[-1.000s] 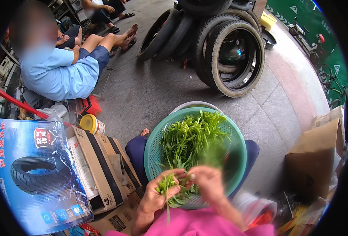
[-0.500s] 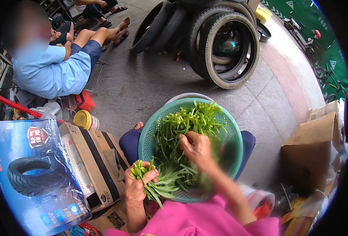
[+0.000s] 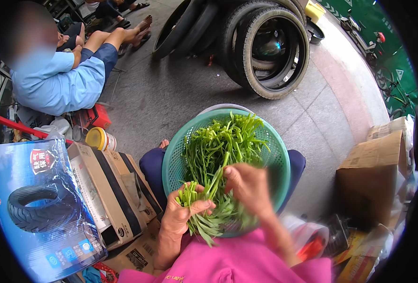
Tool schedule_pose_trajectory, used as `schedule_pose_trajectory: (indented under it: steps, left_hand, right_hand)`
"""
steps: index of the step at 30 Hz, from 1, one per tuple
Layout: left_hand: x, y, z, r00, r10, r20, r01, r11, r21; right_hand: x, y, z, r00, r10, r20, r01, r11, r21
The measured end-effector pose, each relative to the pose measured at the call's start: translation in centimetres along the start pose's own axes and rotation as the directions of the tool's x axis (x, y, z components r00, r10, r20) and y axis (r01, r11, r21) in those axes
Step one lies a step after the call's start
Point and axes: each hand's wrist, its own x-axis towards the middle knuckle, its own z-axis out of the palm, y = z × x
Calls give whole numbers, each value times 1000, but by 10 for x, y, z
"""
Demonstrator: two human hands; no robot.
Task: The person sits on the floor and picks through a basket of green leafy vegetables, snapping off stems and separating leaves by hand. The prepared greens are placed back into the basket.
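A green plastic colander (image 3: 173, 166) sits in my lap, with a heap of leafy green vegetables (image 3: 225, 137) inside, cut stem ends mostly toward the far side. Over its near left part, my left hand (image 3: 183, 212) is closed around a small bunch of greens (image 3: 206, 231), pale stems up and leaves hanging down. My right hand (image 3: 250, 186) is close beside it, thumb and fingers pinching a leafy green stalk (image 3: 217, 177) that slants toward the left hand. Motion blurs part of the right hand and wrist.
Old tires (image 3: 277, 56) stand beyond the colander. On the left are a blue tire box (image 3: 43, 207), cardboard boxes (image 3: 107, 188) and a yellow-lidded tub (image 3: 100, 139). A seated person in a light blue shirt (image 3: 60, 82) is at far left. A cardboard carton (image 3: 371, 174) stands on the right.
My right hand has drawn back from the heap toward my left hand, bringing a stalk. My left hand has shifted slightly right, still holding its bunch. The whole view has shifted a little.
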Motion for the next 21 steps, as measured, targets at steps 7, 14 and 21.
schedule_pose_trajectory:
  steps: [7,14,21]
  left_hand:
    - [-8,1,-25,994,-45,102,35,995,99]
    - [-12,-1,-30,991,-45,128,41,999,33]
    - [-15,3,-30,978,-38,206,55,995,-80]
  right_hand:
    - [14,-5,-17,595,-727,344,736,321,-596]
    - [10,12,-10,554,-805,212,741,360,-567]
    - [9,27,-9,824,-473,-312,483,874,-50]
